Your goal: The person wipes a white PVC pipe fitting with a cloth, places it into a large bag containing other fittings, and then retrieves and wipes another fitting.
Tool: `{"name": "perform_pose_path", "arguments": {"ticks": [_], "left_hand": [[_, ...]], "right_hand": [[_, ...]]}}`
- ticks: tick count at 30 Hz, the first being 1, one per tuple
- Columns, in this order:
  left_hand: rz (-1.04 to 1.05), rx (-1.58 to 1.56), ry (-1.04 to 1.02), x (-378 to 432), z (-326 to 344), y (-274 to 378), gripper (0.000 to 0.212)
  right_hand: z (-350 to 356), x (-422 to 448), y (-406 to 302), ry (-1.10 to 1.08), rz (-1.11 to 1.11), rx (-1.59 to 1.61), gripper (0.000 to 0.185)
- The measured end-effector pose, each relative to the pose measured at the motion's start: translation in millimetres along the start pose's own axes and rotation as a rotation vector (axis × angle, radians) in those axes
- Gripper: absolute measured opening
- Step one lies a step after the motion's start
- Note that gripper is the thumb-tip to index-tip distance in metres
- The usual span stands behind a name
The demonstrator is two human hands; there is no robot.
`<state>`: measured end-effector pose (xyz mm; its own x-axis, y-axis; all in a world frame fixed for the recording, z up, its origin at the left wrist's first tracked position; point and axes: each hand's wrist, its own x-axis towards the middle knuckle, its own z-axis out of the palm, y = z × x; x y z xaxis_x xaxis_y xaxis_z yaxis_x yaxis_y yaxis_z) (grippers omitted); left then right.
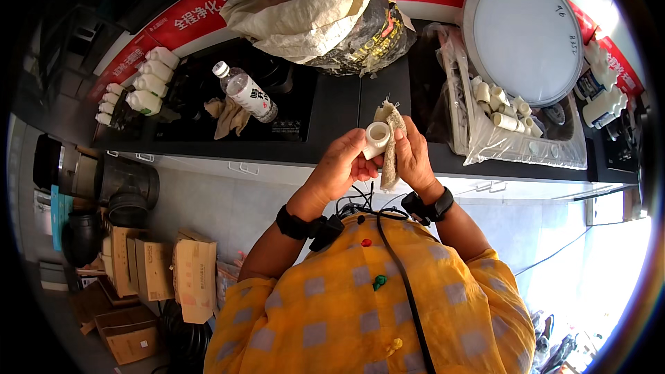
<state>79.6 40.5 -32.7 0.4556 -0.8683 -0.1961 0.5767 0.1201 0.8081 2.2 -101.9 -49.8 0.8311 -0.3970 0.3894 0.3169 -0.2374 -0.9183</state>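
Observation:
My left hand [343, 161] holds a white plastic pipe fitting [377, 137] with its round opening facing up. In my right hand [414, 156] is a worn beige cloth [390, 161], folded and pressed near the fitting's right side. Both hands are over the front edge of the black countertop [337, 109]. To the right, several similar white fittings [504, 109] lie in a plastic-wrapped sink or tray [530, 150]. A large woven sack [311, 26] at the back holds more fittings, partly hidden by its folds.
A clear plastic bottle [247, 93] lies on the left cooktop beside a crumpled brown cloth [228, 117]. White jugs [150, 85] stand farther left. A round white panel [522, 36] leans behind the tray. Cardboard boxes [195, 275] sit on the floor at left.

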Motion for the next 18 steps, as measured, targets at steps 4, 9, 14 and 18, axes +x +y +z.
{"name": "perform_pose_path", "arguments": {"ticks": [4,9,14,18], "left_hand": [[0.044,0.257,0.017,0,2,-3,0.045],[0.051,0.429,0.033,1,2,-2,0.043],[-0.022,0.089,0.073,-3,11,1,0.038],[0.027,-0.077,0.040,-2,13,0,0.037]], "right_hand": [[-2,2,4,0.036,-0.020,-0.064,0.027],[0,1,7,0.011,-0.022,-0.052,0.029],[2,-2,10,-0.034,0.089,0.219,0.035],[-1,-7,0,-0.027,0.016,0.034,0.040]]}}
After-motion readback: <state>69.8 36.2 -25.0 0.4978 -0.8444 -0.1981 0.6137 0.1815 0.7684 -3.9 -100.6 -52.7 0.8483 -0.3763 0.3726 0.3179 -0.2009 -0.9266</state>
